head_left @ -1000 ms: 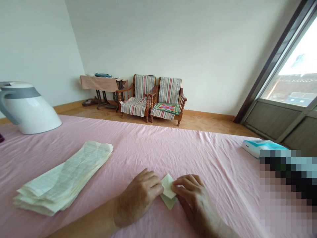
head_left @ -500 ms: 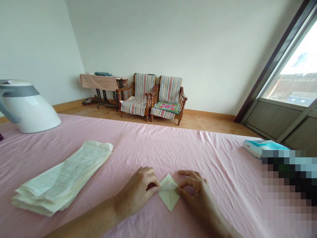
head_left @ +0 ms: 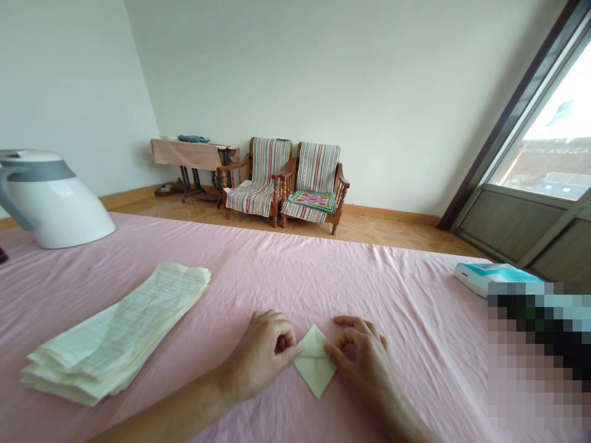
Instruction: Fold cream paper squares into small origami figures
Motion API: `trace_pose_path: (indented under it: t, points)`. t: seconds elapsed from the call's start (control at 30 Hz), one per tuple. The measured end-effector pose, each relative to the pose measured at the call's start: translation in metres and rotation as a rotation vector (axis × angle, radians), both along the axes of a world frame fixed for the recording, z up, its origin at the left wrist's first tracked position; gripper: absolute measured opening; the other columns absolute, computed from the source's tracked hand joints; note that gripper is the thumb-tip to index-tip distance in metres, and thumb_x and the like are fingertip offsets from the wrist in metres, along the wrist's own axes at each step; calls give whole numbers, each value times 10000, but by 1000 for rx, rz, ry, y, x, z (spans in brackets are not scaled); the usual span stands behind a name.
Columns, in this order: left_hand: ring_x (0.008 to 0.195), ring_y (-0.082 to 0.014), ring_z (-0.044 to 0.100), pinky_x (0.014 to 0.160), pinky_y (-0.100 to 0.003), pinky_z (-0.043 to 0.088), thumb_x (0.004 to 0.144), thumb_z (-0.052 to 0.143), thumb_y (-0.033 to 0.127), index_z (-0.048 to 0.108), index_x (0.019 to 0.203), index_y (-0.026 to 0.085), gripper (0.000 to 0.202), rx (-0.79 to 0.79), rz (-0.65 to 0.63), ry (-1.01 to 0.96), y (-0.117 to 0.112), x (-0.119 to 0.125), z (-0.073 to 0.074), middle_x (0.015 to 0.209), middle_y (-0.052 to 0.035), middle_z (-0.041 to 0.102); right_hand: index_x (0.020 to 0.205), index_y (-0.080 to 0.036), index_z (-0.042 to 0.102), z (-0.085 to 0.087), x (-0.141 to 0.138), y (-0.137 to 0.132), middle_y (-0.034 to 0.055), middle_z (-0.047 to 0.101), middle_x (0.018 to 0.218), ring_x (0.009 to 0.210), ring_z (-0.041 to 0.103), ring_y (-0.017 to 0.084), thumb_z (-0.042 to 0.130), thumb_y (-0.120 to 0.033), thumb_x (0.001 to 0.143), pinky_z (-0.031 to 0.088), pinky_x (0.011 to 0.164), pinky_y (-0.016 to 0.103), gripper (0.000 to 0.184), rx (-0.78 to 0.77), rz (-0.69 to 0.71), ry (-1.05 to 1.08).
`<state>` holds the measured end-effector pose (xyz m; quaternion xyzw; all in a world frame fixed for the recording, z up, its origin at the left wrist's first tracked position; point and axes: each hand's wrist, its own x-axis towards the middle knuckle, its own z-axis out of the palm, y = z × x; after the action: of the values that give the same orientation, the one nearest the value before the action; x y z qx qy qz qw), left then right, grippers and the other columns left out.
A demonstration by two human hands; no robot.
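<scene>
A small folded paper square [head_left: 316,369] lies on the pink cloth like a diamond, one corner towards me, with a crease running across its middle. My left hand [head_left: 268,346] has its thumb and forefinger pinched together at the paper's left corner. At the right corner, my right hand [head_left: 362,352] presses its thumb on the paper's edge, its fingers curled. A stack of long pale paper strips [head_left: 124,329] with faint printing lies to the left of my hands.
A white and grey jug [head_left: 69,206] stands at the far left of the pink cloth [head_left: 258,271]. A blue and white packet [head_left: 489,278] lies at the right, beside a blurred-out patch. Beyond are two wooden armchairs [head_left: 318,172] and a cloth-covered sewing table [head_left: 184,152].
The raised upper flap of the folded paper now lies flatter, with its cross crease showing more plainly. My right thumb has shifted slightly left onto the paper.
</scene>
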<state>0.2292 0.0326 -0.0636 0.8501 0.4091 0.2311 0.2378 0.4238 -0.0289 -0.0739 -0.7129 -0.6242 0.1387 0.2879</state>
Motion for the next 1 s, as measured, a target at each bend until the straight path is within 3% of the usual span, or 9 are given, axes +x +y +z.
trace_pose_path:
  t: [0.33,0.63,0.77,0.9,1.0]
  points:
    - [723,-145,526,714,-261,310,719,729,129,557,611,161,206,31,57,7,-1,4,-5,669,43,580,580,-229,588,-2,-6,3,25,644,1122,1082,528,266,605,-228,754,329,880,415,174,12,-43,-53]
    - [728,-144,529,724,-260,316,702,759,130,558,608,162,224,17,45,-8,-1,4,-5,666,47,577,685,-257,650,4,-7,1,21,635,1151,1102,523,271,619,-316,798,314,908,431,131,56,-9,-2]
    - [770,-148,543,753,-258,325,673,799,143,601,668,172,200,-33,0,-45,-4,2,-1,722,48,597,767,-317,697,7,-6,-1,-4,630,1166,1124,509,262,638,-249,751,297,932,433,92,56,56,22]
    - [821,-159,547,781,-263,326,699,775,116,659,710,196,141,-60,-58,-52,-6,1,3,745,37,595,684,-316,701,4,-5,-2,-12,638,1141,1129,499,252,629,-190,709,281,949,426,147,57,86,23]
    - [813,-161,546,776,-265,325,691,786,131,656,672,188,143,-61,-21,-25,-4,1,3,730,34,598,662,-304,703,0,-4,-1,-4,642,1126,1130,492,253,628,-205,710,282,948,424,133,36,72,30]
